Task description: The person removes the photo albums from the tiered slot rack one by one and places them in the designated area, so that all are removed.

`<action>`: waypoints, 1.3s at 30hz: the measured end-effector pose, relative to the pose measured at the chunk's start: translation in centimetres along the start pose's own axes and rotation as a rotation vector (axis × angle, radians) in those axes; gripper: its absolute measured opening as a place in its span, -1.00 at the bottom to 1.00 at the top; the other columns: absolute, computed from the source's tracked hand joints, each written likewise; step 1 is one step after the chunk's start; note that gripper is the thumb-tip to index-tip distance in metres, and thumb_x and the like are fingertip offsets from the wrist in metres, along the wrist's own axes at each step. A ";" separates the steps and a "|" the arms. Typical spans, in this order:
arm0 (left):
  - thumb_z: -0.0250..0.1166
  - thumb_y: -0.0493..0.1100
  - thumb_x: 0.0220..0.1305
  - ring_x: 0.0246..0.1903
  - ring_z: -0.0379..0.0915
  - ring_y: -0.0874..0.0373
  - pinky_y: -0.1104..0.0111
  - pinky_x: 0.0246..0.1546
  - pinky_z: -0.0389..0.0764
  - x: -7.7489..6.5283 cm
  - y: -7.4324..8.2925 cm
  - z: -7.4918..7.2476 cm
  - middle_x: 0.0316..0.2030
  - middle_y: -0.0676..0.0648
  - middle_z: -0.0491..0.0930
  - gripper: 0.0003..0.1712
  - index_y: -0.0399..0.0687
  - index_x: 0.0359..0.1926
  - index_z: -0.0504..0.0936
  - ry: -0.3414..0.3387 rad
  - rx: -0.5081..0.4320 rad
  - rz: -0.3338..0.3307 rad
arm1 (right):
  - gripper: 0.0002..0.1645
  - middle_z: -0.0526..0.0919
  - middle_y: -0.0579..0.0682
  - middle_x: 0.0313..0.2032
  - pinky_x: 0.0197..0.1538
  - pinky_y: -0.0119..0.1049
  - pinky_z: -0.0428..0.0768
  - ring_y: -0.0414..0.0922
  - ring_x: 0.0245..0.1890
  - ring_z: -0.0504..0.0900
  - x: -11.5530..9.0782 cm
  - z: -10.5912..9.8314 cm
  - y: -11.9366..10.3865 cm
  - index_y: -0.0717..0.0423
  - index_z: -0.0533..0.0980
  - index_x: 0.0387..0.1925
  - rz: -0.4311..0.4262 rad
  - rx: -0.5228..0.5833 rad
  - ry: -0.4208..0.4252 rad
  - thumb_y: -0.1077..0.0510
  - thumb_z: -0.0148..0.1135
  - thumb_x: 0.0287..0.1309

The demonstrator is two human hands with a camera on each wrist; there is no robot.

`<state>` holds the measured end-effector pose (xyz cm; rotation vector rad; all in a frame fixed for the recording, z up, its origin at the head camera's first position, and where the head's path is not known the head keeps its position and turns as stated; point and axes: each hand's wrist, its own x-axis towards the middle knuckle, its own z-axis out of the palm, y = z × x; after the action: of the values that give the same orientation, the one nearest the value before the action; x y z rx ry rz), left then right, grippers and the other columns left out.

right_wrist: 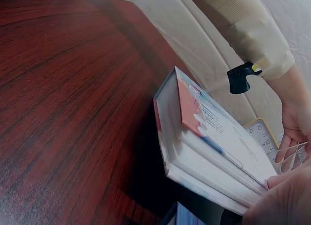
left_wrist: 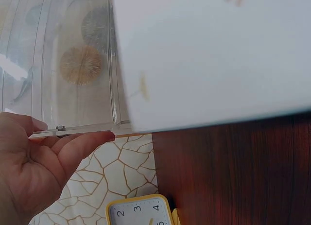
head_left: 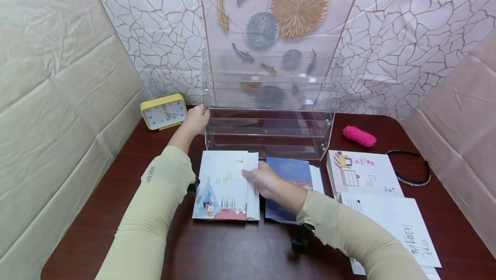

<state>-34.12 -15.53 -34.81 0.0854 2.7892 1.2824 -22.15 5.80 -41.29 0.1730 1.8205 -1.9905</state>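
My left hand (head_left: pixel 196 119) grips the left side panel of a clear acrylic rack (head_left: pixel 267 135), with thumb and fingers on either side of the panel's edge in the left wrist view. My right hand (head_left: pixel 267 179) holds a thick white illustrated book (head_left: pixel 222 185) by its right edge, thumb on top. The cover has a blue tent and a red strip along the bottom. In the right wrist view the book (right_wrist: pixel 218 132) is tilted above the table, its page edges showing. Right beside it lies a blue-covered book (head_left: pixel 284 168), partly hidden behind my right forearm.
A yellow clock (head_left: pixel 164 112) stands left of the rack. At right, a white book with a house drawing (head_left: pixel 364 172) lies partly under another white book (head_left: pixel 399 224). Behind them are a bundle of pink yarn (head_left: pixel 359 136) and a dark cord loop (head_left: pixel 416 182). Cloth walls border the table.
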 end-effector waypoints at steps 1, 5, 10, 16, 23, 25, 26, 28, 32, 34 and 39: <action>-0.24 -0.10 0.48 -0.26 0.53 -0.12 0.25 -0.42 0.62 0.0 0.0 0.0 -0.30 -0.29 0.43 -0.58 -0.30 0.10 0.35 -0.001 0.002 0.002 | -0.63 0.49 0.34 -0.02 -0.03 -0.09 0.53 0.15 -0.06 0.55 0.0 0.0 0.0 0.47 0.29 0.08 0.013 -0.010 0.010 0.41 0.00 0.27; -0.25 -0.11 0.48 -0.29 0.51 -0.14 0.27 -0.45 0.61 0.2 0.1 0.0 -0.39 -0.25 0.36 -0.61 -0.32 0.00 0.36 -0.008 0.025 0.004 | -0.30 0.13 0.45 0.22 0.18 -0.03 0.33 0.23 0.19 0.27 0.1 0.0 0.2 0.56 -0.06 0.27 0.060 -0.061 0.057 0.40 0.04 0.24; -0.25 -0.12 0.48 -0.27 0.51 -0.14 0.27 -0.45 0.61 0.4 0.1 -0.1 -0.43 -0.20 0.30 -0.58 -0.37 0.07 0.32 -0.031 0.017 0.005 | -0.05 -0.29 0.45 0.34 0.32 0.04 -0.04 0.27 0.35 -0.21 0.2 -0.2 0.4 0.55 -0.32 0.31 0.086 -0.103 0.084 0.41 0.09 0.17; -0.24 -0.11 0.48 -0.20 0.49 -0.13 0.27 -0.45 0.62 0.2 0.1 -0.1 -0.29 -0.27 0.37 -0.54 -0.37 0.18 0.28 -0.047 0.000 -0.003 | -0.04 -0.23 0.46 0.34 0.31 0.05 0.00 0.28 0.34 -0.14 0.7 0.0 0.8 0.58 -0.26 0.30 0.069 -0.160 0.117 0.42 0.14 0.10; -0.24 -0.14 0.47 -0.24 0.47 -0.14 0.24 -0.41 0.62 0.1 0.2 -0.3 -0.31 -0.25 0.33 -0.55 -0.41 0.17 0.27 -0.049 -0.001 -0.007 | 0.12 -0.34 0.35 0.39 0.31 0.04 0.01 0.21 0.36 -0.19 0.9 0.4 1.2 0.40 -0.47 0.35 0.046 -0.294 0.163 0.36 0.17 0.14; -0.24 -0.13 0.48 -0.26 0.46 -0.13 0.23 -0.39 0.62 0.2 0.2 -0.3 -0.34 -0.25 0.32 -0.55 -0.40 0.16 0.27 -0.049 -0.003 -0.008 | 0.11 -0.30 0.38 0.38 0.31 0.04 0.02 0.22 0.36 -0.18 0.8 0.5 1.1 0.41 -0.43 0.36 0.024 -0.363 0.174 0.35 0.17 0.12; -0.24 -0.13 0.47 -0.25 0.47 -0.13 0.22 -0.39 0.62 0.2 0.2 -0.3 -0.34 -0.24 0.32 -0.55 -0.39 0.17 0.27 -0.046 -0.008 -0.007 | 0.08 -0.24 0.41 0.37 0.30 0.05 0.06 0.23 0.36 -0.14 0.7 0.6 1.0 0.44 -0.36 0.36 0.006 -0.404 0.183 0.36 0.18 0.09; -0.24 -0.12 0.47 -0.22 0.47 -0.15 0.20 -0.39 0.62 0.3 0.2 -0.3 -0.31 -0.25 0.33 -0.55 -0.38 0.17 0.27 -0.047 -0.022 -0.011 | -0.01 -0.11 0.45 0.32 0.25 0.04 0.17 0.25 0.31 -0.02 0.5 0.8 0.9 0.48 -0.19 0.33 -0.025 -0.492 0.202 0.39 0.18 0.01; -0.24 -0.12 0.47 -0.14 0.47 -0.18 0.18 -0.37 0.62 0.3 0.2 -0.4 -0.19 -0.31 0.37 -0.54 -0.38 0.19 0.26 -0.050 -0.037 -0.016 | -0.10 0.03 0.44 0.21 0.18 0.04 0.23 0.25 0.23 0.09 0.3 1.2 0.9 0.48 -0.03 0.29 -0.058 -0.626 0.230 0.45 0.10 -0.13; -0.24 -0.12 0.47 -0.12 0.47 -0.18 0.19 -0.37 0.62 0.2 0.2 -0.4 -0.15 -0.33 0.37 -0.54 -0.38 0.20 0.26 -0.054 -0.038 -0.020 | -0.08 0.00 0.42 0.25 0.26 0.03 0.14 0.24 0.28 0.04 0.2 1.3 1.1 0.46 -0.06 0.32 -0.064 -0.647 0.224 0.47 0.05 -0.13; -0.22 -0.13 0.47 -0.11 0.46 -0.18 0.23 -0.40 0.62 0.1 0.2 -0.4 -0.17 -0.32 0.38 -0.55 -0.39 0.16 0.29 -0.052 -0.033 -0.016 | -0.05 -0.15 0.41 0.34 0.34 -0.01 -0.07 0.22 0.36 -0.16 -0.1 1.4 1.5 0.45 -0.17 0.36 -0.088 -0.618 0.181 0.44 0.05 -0.03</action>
<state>-34.26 -15.67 -34.39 0.0930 2.7191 1.3025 -21.21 4.42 -42.44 0.0820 2.5002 -1.4059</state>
